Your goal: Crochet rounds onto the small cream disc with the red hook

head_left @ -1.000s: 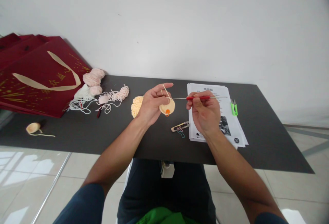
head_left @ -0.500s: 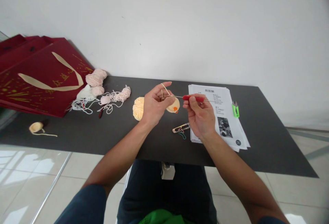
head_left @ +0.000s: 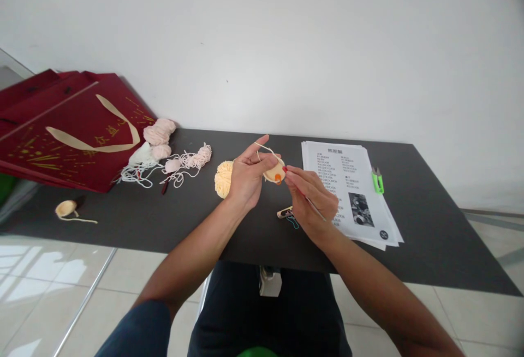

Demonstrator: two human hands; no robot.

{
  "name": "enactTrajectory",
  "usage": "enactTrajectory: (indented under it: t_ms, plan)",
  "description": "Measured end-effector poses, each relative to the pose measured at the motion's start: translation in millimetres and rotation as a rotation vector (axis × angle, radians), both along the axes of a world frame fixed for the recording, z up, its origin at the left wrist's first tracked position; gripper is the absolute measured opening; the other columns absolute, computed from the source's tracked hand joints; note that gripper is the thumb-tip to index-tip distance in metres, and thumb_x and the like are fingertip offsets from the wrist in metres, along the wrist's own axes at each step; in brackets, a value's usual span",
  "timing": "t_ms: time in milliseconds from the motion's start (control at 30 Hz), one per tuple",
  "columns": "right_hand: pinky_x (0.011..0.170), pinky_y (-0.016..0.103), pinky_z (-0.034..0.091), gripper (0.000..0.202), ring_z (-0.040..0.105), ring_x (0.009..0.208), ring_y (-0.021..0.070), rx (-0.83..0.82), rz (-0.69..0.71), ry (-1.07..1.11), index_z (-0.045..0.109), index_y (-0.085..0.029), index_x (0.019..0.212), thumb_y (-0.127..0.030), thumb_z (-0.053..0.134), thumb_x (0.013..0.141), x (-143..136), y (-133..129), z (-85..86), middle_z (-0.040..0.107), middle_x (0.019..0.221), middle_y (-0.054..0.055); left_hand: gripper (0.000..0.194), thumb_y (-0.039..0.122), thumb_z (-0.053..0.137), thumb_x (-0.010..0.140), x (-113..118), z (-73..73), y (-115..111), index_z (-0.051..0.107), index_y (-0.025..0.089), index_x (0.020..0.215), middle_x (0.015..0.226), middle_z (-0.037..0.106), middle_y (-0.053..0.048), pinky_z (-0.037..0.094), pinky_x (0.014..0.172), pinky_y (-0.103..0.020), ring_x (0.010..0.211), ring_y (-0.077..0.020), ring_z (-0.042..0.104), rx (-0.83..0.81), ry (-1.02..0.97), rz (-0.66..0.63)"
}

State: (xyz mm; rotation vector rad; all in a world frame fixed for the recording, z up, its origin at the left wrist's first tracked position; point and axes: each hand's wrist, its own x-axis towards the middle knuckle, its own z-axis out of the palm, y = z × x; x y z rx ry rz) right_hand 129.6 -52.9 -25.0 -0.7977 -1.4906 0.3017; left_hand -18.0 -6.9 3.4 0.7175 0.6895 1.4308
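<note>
My left hand [head_left: 249, 174] pinches a round cream crochet piece [head_left: 273, 173] between thumb and fingers, its index finger stretched up with yarn looped over it. An orange stitch marker [head_left: 278, 177] hangs on the piece's near edge. Closed around a red-handled crochet hook [head_left: 302, 185], my right hand [head_left: 313, 198] meets the right edge of the piece; the hook's tip is hidden there. The metal shaft sticks out behind, toward my wrist. Beside my left wrist lies a ball of cream yarn [head_left: 223, 179].
Printed sheets [head_left: 333, 168] lie right, with green thread snips [head_left: 377, 180] on their edge. A pin-like metal piece [head_left: 284, 212] is partly under my right hand. Pale pink and white yarn [head_left: 159, 131], a small cream crochet cup [head_left: 66, 208] and red paper bags [head_left: 77, 128] are left.
My right hand has moved left to the crochet piece and turned, so the hook now slants down toward my wrist instead of lying level. The view has shifted slightly.
</note>
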Motion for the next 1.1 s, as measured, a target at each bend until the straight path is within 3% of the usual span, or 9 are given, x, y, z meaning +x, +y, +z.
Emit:
enactTrajectory:
  t_ms: [100, 300, 433, 1100]
  plan:
    - [0.088, 0.047, 0.067, 0.043, 0.078, 0.105, 0.0242, 0.002, 0.038, 0.008, 0.077, -0.041, 0.119, -0.012, 0.076, 0.088, 1.1, 3.2, -5.3, 0.081, 0.121, 0.001, 0.059, 0.018, 0.092, 0.065, -1.2, 4.4, -0.3, 0.073, 0.018, 0.121, 0.082, 0.079, -0.002, 0.056, 0.073, -0.026, 0.076, -0.0147, 0.073, -0.049, -0.051, -0.073]
    - [0.068, 0.031, 0.065, 0.015, 0.077, 0.081, 0.0158, -0.387, 0.271, 0.572, 0.083, -0.034, 0.098, -0.024, 0.080, 0.086, -2.7, 14.4, 3.4, 0.084, 0.102, -0.001, 0.060, 0.014, 0.091, 0.064, -7.1, 9.0, 2.3, 0.073, 0.016, 0.121, 0.080, 0.078, -0.002, 0.051, 0.066, -0.023, 0.067, -0.0110, 0.069, -0.067, -0.003, -0.139]
    - [0.065, 0.021, 0.062, 0.008, 0.073, 0.074, 0.0098, -0.525, 0.377, 0.758, 0.080, -0.028, 0.089, -0.026, 0.085, 0.082, -0.9, 20.2, 13.4, 0.083, 0.092, -0.001, 0.061, 0.010, 0.088, 0.062, -6.6, 6.9, 2.2, 0.073, 0.017, 0.121, 0.081, 0.076, 0.000, 0.049, 0.061, -0.022, 0.063, -0.0093, 0.066, -0.037, 0.029, -0.160]
    - [0.061, 0.026, 0.057, 0.016, 0.069, 0.069, 0.0110, -0.394, 0.313, 0.635, 0.072, -0.026, 0.085, -0.030, 0.087, 0.080, 10.6, 22.5, 20.0, 0.078, 0.090, -0.001, 0.067, 0.008, 0.081, 0.060, -12.1, 8.2, 1.9, 0.071, 0.020, 0.125, 0.074, 0.069, 0.004, 0.043, 0.051, -0.021, 0.054, -0.0076, 0.056, 0.034, 0.103, -0.155]
